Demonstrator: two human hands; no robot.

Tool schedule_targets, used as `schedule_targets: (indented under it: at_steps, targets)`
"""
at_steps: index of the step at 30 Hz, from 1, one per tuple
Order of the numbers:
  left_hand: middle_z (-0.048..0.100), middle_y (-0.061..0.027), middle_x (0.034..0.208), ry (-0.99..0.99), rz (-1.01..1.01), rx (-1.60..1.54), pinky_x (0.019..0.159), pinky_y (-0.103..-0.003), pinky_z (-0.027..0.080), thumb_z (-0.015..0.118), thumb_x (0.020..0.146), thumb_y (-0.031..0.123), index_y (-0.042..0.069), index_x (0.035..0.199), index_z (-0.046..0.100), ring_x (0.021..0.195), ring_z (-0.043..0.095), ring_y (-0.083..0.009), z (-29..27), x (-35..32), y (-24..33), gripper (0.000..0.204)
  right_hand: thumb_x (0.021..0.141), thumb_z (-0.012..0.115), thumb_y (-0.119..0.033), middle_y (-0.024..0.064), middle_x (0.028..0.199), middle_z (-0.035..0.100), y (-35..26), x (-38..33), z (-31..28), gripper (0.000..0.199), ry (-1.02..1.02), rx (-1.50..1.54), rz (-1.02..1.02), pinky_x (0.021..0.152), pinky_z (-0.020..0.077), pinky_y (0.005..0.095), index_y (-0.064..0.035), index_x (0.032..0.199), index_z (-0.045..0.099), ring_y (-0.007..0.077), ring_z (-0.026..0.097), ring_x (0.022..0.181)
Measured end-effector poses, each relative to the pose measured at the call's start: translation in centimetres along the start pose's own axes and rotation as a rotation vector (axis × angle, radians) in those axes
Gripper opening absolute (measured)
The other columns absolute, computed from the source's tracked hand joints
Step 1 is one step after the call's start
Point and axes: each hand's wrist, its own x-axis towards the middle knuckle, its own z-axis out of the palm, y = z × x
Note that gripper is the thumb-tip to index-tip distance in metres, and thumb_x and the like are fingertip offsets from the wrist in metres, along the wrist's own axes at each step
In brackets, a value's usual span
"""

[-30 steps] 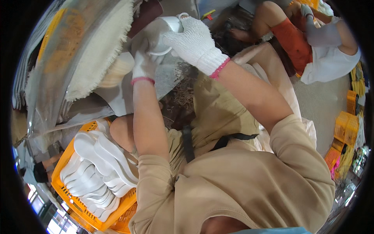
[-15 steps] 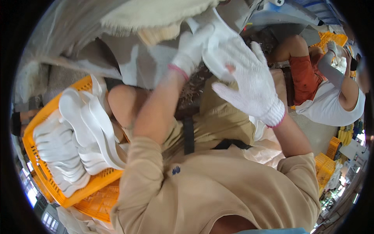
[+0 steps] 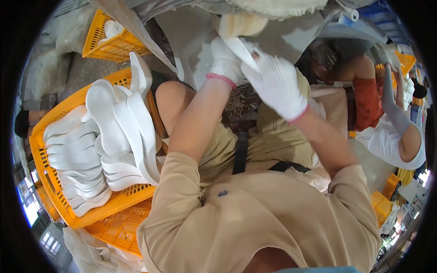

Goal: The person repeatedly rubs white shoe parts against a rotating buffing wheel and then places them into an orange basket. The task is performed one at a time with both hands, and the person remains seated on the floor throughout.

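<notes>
A white shoe sole (image 3: 244, 53) is gripped between my hands, its edge tilted up against a pale, fuzzy buffing wheel (image 3: 243, 26). My left hand (image 3: 225, 60), in a white knit glove with a pink cuff, is closed on its left side. From the right, my right hand (image 3: 278, 85), gloved alike, is closed round it, with motion blur at the fingers. Hidden under the gloves is much of the sole. At my left an orange crate (image 3: 122, 200) holds stacked white soles (image 3: 77, 152), with several longer ones (image 3: 125, 118) leaning on top.
A larger fringed wheel (image 3: 282, 7) hangs above, in front of a grey metal housing (image 3: 193, 50). Another orange crate (image 3: 119, 49) with white pieces stands at the far left. A person in orange shorts (image 3: 368, 102) sits close on my right. Shavings (image 3: 241, 102) lie below my hands.
The sole has turned edge-up and come against the buffing wheel. My right hand, spread half a second ago, has closed on it. The view has shifted, bringing the far-left crate into sight.
</notes>
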Motion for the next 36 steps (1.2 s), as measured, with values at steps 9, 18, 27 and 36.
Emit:
schedule_targets:
  at_steps: [9,18,27,36]
  targets:
    - [0.069,-0.0132,0.096,0.698,0.13,0.697,0.076,-0.046,0.061,0.038,0.107,0.034,0.002,0.114,0.062,0.087,0.07,-0.0314,4.7,1.1,-2.1,0.041,0.094,0.066,-0.026,0.0084,0.073,0.068,0.4,1.8,1.1,0.015,0.04,-0.029,-0.001,0.054,0.0535,0.0392,-0.0128,0.1,0.068,0.0288,0.068,0.061]
    - [0.07,-0.0172,0.111,0.498,0.167,0.442,0.087,-0.045,0.06,0.036,0.108,0.046,0.001,0.129,0.058,0.1,0.07,-0.0311,1.9,0.9,-1.9,0.055,0.097,0.064,-0.034,0.0147,0.072,0.069,0.5,2.8,2.0,0.026,0.106,0.039,0.024,0.057,0.0549,0.0416,-0.0099,0.096,0.072,0.034,0.07,0.064]
    - [0.072,-0.0169,0.109,0.449,0.145,0.415,0.085,-0.045,0.06,0.036,0.107,0.054,-0.001,0.127,0.058,0.1,0.07,-0.0307,1.5,-0.5,-3.8,0.062,0.088,0.067,-0.049,0.0199,0.093,0.074,1.5,3.3,3.2,0.041,-0.058,0.5,0.248,0.078,0.0577,0.0471,-0.0094,0.096,0.075,0.0401,0.071,0.092]
    - [0.072,-0.0163,0.105,0.423,0.18,0.359,0.083,-0.045,0.061,0.038,0.106,0.056,-0.001,0.125,0.059,0.097,0.071,-0.0303,2.9,3.0,-0.9,0.064,0.086,0.077,-0.032,0.0111,0.103,0.075,0.0,4.9,-0.3,0.051,-0.263,1.093,0.507,0.086,0.0568,0.034,-0.0003,0.125,0.067,0.0232,0.073,0.094]
